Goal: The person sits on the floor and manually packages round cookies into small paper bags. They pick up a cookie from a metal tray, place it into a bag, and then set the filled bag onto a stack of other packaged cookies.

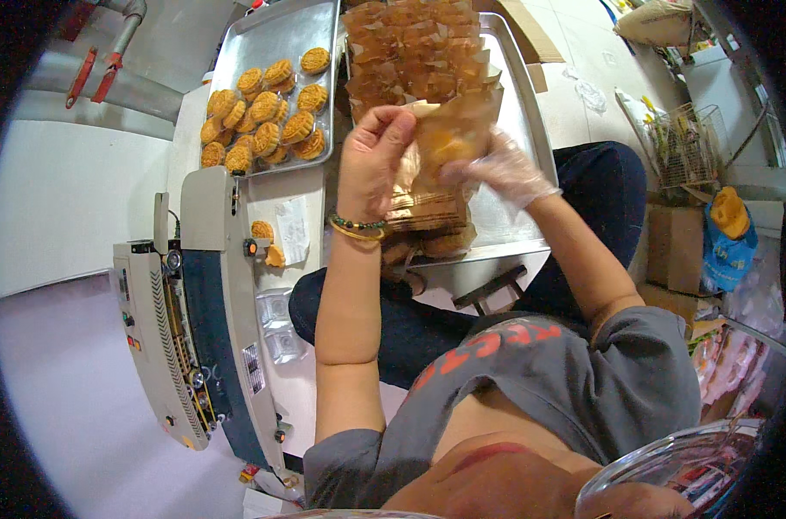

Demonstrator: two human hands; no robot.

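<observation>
My bare left hand [377, 156], with two bracelets at the wrist, pinches the upper edge of a translucent brown bag [461, 126]. A yellowish round shape, apparently a mooncake, shows through the bag's side. My right hand [506, 165], in a clear plastic glove, grips the bag's other side, thumb in front; it is blurred by motion. Just below both hands lies a stack of flat brown bags [425, 211] with shiny gold edges. Beyond them, rows of upright brown bags [412, 52] stand packed close together.
To the left, a metal tray [263, 39] bears many mooncakes [266, 107]. A band sealing machine [202, 311] stands nearer. Beside it are a broken mooncake [262, 230], a paper slip [293, 230] and clear plastic inserts [281, 324]. Another metal tray [519, 84] underlies the bags.
</observation>
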